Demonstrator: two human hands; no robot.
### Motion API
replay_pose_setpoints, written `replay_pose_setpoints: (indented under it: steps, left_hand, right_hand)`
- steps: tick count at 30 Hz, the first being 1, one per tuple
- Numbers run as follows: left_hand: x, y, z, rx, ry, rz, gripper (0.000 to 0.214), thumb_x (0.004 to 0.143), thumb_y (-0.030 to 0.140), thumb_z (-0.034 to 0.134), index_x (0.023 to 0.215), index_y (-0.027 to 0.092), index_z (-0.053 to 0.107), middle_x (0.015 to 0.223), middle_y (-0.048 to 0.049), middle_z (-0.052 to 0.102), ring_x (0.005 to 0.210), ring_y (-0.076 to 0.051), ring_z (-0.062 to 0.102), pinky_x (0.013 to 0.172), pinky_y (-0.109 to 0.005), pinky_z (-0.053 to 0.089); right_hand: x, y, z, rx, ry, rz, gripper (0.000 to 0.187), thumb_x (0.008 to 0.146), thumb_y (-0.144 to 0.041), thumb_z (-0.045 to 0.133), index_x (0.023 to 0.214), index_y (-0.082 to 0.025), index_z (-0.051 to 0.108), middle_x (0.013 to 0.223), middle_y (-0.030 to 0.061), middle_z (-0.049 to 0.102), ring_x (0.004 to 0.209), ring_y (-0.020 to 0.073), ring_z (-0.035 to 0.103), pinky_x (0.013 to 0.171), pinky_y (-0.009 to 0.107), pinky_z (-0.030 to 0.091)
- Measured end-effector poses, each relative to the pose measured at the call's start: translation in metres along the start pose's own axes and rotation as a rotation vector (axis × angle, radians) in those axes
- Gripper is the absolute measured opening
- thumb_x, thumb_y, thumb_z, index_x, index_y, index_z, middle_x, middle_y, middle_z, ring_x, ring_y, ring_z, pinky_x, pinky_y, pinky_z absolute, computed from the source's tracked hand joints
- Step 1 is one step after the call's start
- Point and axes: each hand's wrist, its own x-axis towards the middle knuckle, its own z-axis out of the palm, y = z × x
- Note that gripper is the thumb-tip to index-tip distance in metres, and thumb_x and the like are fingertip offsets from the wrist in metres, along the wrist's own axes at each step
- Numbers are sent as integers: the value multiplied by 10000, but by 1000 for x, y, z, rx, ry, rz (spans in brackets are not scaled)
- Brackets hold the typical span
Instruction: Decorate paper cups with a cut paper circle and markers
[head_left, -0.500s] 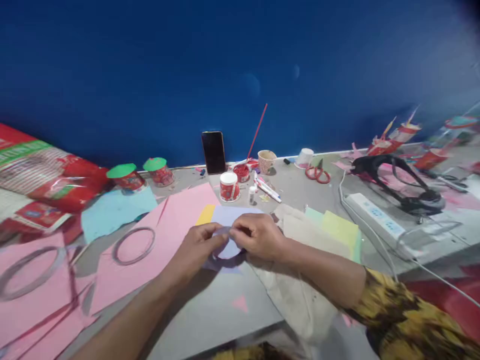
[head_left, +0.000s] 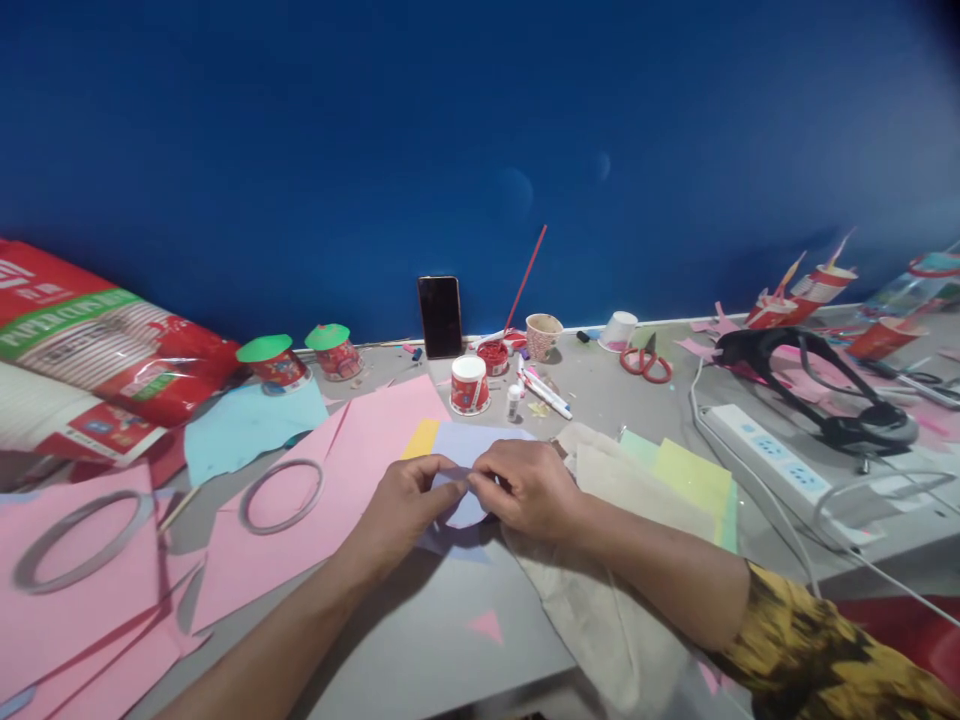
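Between both hands is a round piece of light purple paper point(head_left: 460, 513), held up a little over a larger purple sheet point(head_left: 480, 434). My left hand point(head_left: 409, 505) pinches its left upper edge with thumb and forefinger. From the other side, my right hand point(head_left: 529, 490) pinches the same edge, fingers curled and partly hidden. The fingertips of both hands nearly meet. A yellow strip of paper point(head_left: 424, 437) lies just beyond my left hand. Under my right forearm lies a cream cloth point(head_left: 592, 600).
Pink sheets point(head_left: 375, 425) with grey rings point(head_left: 251, 500) lie left. Behind stand a red paper cup point(head_left: 469, 388), a glue bottle point(head_left: 513, 404), markers point(head_left: 547, 392), a phone point(head_left: 440, 316) and red scissors point(head_left: 646, 364). A power strip point(head_left: 765, 455) with cables lies right.
The view has shifted slightly, so everything sits a little lower and farther right. Both hands keep their pinch on the round purple paper, which has barely turned.
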Motion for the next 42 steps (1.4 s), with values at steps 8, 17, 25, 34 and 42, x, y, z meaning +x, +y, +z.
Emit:
replay_pose_setpoints:
  steps: [8, 17, 25, 34, 42]
  left_hand:
    - [-3, 8, 1, -65, 103, 96, 189, 702, 358, 787, 775, 186, 756, 675, 1, 678, 604, -144, 566, 608, -297, 446]
    - [-2, 4, 0, -35, 129, 61, 262, 718, 425, 785, 710, 168, 735, 623, -9, 658, 601, -151, 553, 606, -296, 437]
    - [-3, 6, -1, -50, 180, 42, 244, 674, 407, 774, 695, 166, 735, 642, -25, 690, 616, -162, 576, 618, -293, 442]
    - [-4, 6, -1, -38, 159, 81, 248, 726, 413, 783, 721, 170, 739, 646, -18, 671, 623, -162, 565, 608, -287, 448]
    - [4, -2, -2, -122, 141, 15, 358, 717, 499, 800, 681, 166, 673, 583, -2, 629, 502, -127, 538, 522, -256, 430]
  right_hand:
    - [-1, -2, 0, 72, 8, 74, 266, 970, -233, 605, 712, -208, 665, 658, -4, 701, 624, 131, 604, 638, 256, 383]
    - [0, -5, -1, 170, -93, 252, 189, 923, -265, 662, 745, -206, 689, 664, -14, 700, 623, 129, 591, 630, 250, 385]
    - [4, -1, -5, 307, -14, 404, 150, 905, -258, 641, 782, -206, 710, 695, -22, 709, 648, 132, 618, 639, 243, 431]
    - [5, -2, -3, 310, -80, 412, 124, 885, -250, 711, 770, -204, 711, 683, -34, 707, 615, 120, 590, 592, 232, 415]
    - [3, 2, 0, 374, -19, 502, 152, 895, -314, 669, 787, -209, 691, 674, -24, 678, 609, 136, 583, 576, 241, 430]
